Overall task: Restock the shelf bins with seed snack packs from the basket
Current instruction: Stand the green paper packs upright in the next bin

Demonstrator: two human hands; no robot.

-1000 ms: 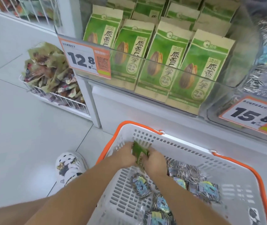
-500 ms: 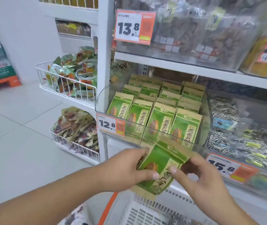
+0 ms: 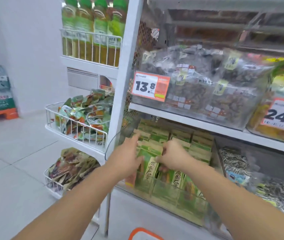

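Basket [image 3: 138,233]: only an orange rim corner shows at the bottom edge, below the shelf front. Both forearms reach up and forward into the clear bin [image 3: 169,193] on the lower shelf. Left hand [image 3: 127,158] at the bin's left front, fingers straight and spread, fingertips laid against the tops of the green seed packs [image 3: 162,135]. Right hand [image 3: 172,155] just beside it, fingers curled down over the top edge of a green pack [image 3: 150,168] standing in the front row; grip partly blurred, looks like a pinch on the pack's top. Packs stand upright in rows from the bin's front wall back to the rear. To the right, a neighbouring bin of striped seed bags [image 3: 238,163]. Upper shelf [image 3: 189,119]: clear bags of dark snacks behind price tag 13.8 [image 3: 150,86]; tag 24.8 [image 3: 283,115] at the right edge. Left of the upright, wire baskets [image 3: 79,127] of mixed packets, bottles [image 3: 92,28] above.
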